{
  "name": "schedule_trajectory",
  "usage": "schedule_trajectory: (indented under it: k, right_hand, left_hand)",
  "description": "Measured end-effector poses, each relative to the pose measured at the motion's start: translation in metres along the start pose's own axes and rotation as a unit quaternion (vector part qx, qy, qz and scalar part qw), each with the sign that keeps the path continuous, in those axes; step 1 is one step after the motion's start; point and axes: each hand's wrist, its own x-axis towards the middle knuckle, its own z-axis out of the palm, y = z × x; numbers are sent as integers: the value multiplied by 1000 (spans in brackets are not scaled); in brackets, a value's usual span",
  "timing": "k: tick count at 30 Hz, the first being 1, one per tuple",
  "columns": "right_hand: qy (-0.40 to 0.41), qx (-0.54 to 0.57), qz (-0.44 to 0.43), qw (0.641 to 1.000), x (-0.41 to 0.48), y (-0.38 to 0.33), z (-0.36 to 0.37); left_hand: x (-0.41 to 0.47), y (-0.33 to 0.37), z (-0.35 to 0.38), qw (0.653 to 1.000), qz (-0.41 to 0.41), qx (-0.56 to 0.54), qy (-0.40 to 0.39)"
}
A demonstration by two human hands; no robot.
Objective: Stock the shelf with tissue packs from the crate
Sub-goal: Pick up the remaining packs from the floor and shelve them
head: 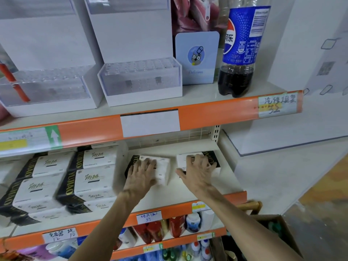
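With the left hand (140,173) fingers spread on one tissue pack (162,166) and the right hand (197,169) fingers clamped on another pack (183,160), a hard push toward 12 o'clock may skew both on the shelf (188,193).

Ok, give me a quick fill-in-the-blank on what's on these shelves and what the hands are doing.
1. Each hand rests on a ____ pack: left hand, right hand.
2. The cola bottle stands on the ____ shelf.
3. The shelf edge strips are coloured ____.
4. The stacked packs lie to the ____ of both hands.

Missing words: tissue; top; orange; left
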Motion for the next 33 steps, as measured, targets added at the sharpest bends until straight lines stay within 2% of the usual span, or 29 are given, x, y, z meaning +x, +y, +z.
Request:
schedule_trajectory:
  k: [2, 7, 11, 14, 19, 27, 33]
  right_hand:
    - [-7, 9, -12, 1000, -1, -3, 0]
    - [-16, 98, -123, 987, -10, 34, -6]
    - [2, 100, -87, 991, -12, 71, -22]
    - [-5, 65, -60, 996, -6, 62, -27]
    - [-13, 29, -110, 993, 5, 49, -4]
    - [-25, 2, -106, 994, 13, 30, 21]
    - [-22, 7, -124, 992, 36, 20, 38]
  left_hand:
    - [4, 7, 3, 999, -16, 23, 27]
    - [5, 7, 9, 996, -54, 46, 52]
    - [-1, 3, 13, 996, -43, 42, 64]
    - [-2, 2, 10, 996, -51, 38, 59]
    - [-3, 3, 2, 996, -73, 25, 43]
    - [4, 3, 17, 991, -107, 22, 75]
    - [15, -2, 23, 992, -109, -1, 62]
